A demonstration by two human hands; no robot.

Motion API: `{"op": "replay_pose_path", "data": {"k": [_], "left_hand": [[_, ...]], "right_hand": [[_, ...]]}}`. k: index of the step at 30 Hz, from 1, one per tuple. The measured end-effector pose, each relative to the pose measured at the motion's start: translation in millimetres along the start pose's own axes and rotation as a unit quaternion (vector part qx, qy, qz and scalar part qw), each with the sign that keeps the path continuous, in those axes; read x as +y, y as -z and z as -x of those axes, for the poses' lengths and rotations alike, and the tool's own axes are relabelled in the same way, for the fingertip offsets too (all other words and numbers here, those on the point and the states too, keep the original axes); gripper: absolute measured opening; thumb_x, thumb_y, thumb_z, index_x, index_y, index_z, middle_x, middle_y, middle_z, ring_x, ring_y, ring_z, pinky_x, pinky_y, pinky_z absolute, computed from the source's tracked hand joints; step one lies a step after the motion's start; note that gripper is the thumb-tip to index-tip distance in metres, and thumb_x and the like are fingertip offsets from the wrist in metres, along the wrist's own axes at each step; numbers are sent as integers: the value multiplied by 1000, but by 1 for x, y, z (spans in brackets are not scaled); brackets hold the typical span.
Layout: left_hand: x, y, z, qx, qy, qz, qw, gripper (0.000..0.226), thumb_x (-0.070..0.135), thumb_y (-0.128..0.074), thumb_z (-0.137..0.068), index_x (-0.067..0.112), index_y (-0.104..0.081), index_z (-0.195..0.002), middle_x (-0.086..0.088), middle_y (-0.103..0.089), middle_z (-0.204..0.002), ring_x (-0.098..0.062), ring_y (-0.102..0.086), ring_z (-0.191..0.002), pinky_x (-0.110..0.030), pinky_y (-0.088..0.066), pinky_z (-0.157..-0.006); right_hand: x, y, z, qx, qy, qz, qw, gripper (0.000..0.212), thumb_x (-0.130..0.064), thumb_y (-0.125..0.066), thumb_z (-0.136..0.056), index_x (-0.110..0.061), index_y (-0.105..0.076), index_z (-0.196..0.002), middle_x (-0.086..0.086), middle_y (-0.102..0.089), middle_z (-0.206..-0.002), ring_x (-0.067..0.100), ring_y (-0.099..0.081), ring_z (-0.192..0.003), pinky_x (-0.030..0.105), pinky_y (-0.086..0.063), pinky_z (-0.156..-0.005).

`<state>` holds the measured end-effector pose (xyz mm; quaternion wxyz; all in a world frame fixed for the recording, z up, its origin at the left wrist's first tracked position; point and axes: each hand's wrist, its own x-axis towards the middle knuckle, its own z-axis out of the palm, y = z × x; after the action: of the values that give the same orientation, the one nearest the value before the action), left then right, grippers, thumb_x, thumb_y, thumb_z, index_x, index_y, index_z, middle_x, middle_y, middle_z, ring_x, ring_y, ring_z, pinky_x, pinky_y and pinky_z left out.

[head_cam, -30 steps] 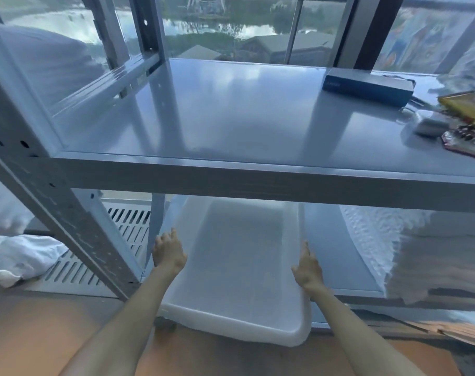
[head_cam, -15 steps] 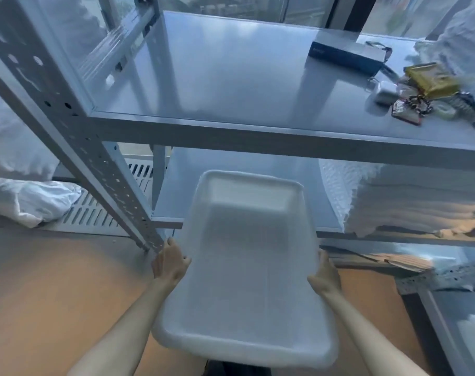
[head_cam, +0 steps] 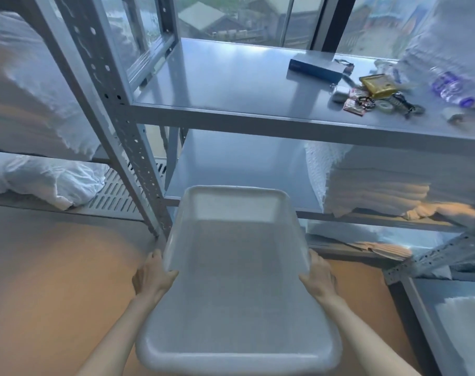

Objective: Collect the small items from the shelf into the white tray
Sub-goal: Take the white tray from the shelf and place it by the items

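Note:
I hold the empty white tray (head_cam: 237, 267) in front of the metal shelf unit, clear of the lower shelf. My left hand (head_cam: 152, 275) grips its left rim and my right hand (head_cam: 319, 276) grips its right rim. On the upper shelf (head_cam: 220, 85), at the right, lie several small items: a blue box (head_cam: 315, 69), a yellow packet (head_cam: 376, 85), a small white case (head_cam: 339, 94), a red sachet (head_cam: 353, 107), a black hair tie (head_cam: 364, 101), a tape roll (head_cam: 384, 105) and a dark keyring (head_cam: 404, 104).
A perforated grey upright (head_cam: 117, 115) stands left of the tray. Folded white towels (head_cam: 366, 183) fill the lower shelf's right side. White bedding (head_cam: 41, 175) lies at the left. A plastic bag with bottles (head_cam: 448, 85) sits at the upper shelf's far right. The floor is orange-brown.
The tray has come out from the lower shelf towards me, both hands still on its rims. My view has shifted back and right, so more small items on the upper shelf show.

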<state>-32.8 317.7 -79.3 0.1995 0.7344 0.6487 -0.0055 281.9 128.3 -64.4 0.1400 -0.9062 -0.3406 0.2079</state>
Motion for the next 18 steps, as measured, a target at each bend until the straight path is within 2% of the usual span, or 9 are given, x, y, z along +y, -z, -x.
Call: {"op": "replay_pose_path", "data": {"k": [5, 11, 15, 18], "left_hand": [[-11, 25, 67, 56, -20, 18, 998, 40, 40, -67, -74, 12, -49, -98, -9, -56, -106, -35, -59, -91, -36, -42, -68], [-1, 78, 110, 143, -41, 59, 987, 34, 35, -68, -70, 14, -43, -82, -9, -57, -93, -33, -57, -81, -34, -40, -63], [5, 115, 124, 184, -31, 81, 979, 31, 31, -69, -69, 14, -47, -83, -10, -59, -94, -35, -59, -85, -35, -42, -66], [9, 140, 126, 210, -32, 91, 973, 31, 29, -70, -69, 11, -50, -85, -12, -60, -93, -35, -59, -86, -38, -47, -69]], "right_hand": [[7, 37, 53, 38, 48, -6, 998, 54, -10, -62, -75, -9, -49, -127, 16, -62, -115, 33, -57, -108, 32, -45, -84], [-5, 84, 83, 93, 94, -9, 991, 50, -9, -64, -72, -7, -52, -121, 17, -66, -106, 35, -60, -102, 35, -46, -81], [-23, 110, 90, 117, 118, -16, 986, 34, -9, -64, -70, -6, -54, -102, 17, -65, -93, 36, -61, -94, 34, -42, -71], [-37, 129, 91, 140, 130, -30, 981, 47, -11, -65, -71, -8, -55, -117, 15, -67, -100, 34, -62, -98, 34, -46, -75]]}}
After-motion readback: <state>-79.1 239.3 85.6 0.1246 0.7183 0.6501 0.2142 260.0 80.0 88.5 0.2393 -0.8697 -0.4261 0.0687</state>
